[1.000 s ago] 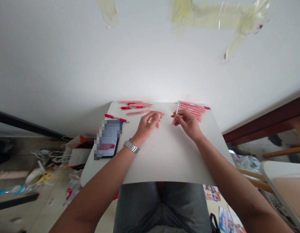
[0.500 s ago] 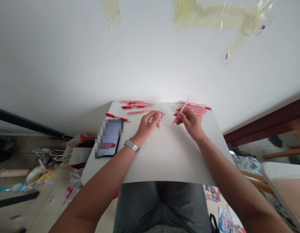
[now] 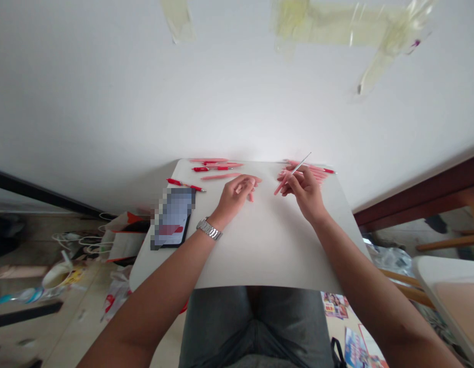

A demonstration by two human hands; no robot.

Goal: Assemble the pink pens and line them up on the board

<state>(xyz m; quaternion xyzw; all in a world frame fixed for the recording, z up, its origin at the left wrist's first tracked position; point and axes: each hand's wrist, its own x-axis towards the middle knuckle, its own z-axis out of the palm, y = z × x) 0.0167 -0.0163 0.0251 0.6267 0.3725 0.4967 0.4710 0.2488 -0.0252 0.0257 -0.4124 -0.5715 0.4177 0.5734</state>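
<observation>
My right hand (image 3: pixel 302 190) is closed around a thin pen refill (image 3: pixel 294 172) that slants up and to the right, its pink end pointing down-left. It sits just in front of a row of pink pen barrels (image 3: pixel 313 171) at the table's far right. My left hand (image 3: pixel 237 191), with a metal watch (image 3: pixel 208 229) on the wrist, rests on the white table (image 3: pixel 260 245) with fingers curled over a small pink piece I cannot make out. Red pens and pink parts (image 3: pixel 211 167) lie beyond it at the far left.
A dark phone (image 3: pixel 172 217) lies at the table's left edge. Bags, cables and a cup (image 3: pixel 56 276) clutter the floor at left. A wooden bench (image 3: pixel 424 197) and a white chair (image 3: pixel 451 296) stand at right. Magazines (image 3: pixel 352 332) lie on the floor.
My right hand has shifted right, and the refill it holds has tilted from nearly upright to slanting up-right. My left hand has stayed put.
</observation>
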